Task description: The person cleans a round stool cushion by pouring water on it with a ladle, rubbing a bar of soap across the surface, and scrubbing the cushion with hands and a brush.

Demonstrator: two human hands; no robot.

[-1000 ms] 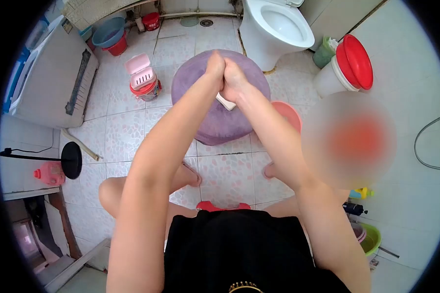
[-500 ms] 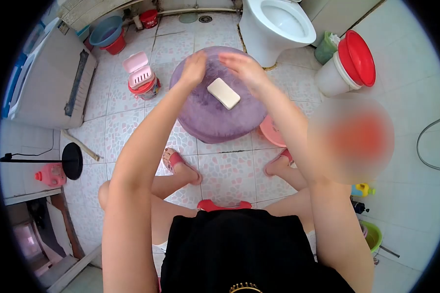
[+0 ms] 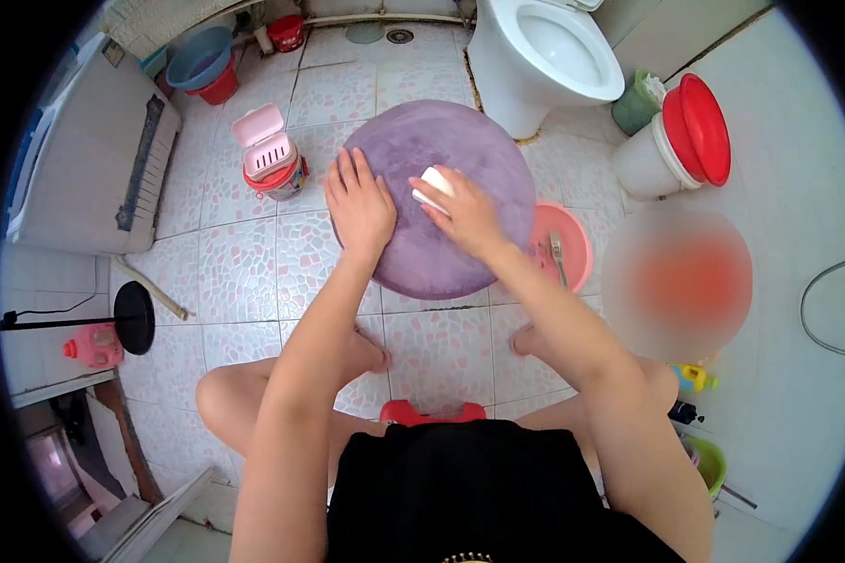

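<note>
Your right hand (image 3: 465,214) clasped the white, blocky bar (image 3: 435,178), its long axis obscured by fingers; your left hand (image 3: 361,202) lay flat on the round purple plush cushion (image 3: 455,258).

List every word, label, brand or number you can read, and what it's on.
No text is readable.
Sticker on the washing machine: too small to read.
Printed bucket beneath the pink soap box: markings too small to make out.
White soap bar in the right hand: no lettering shows.
</note>
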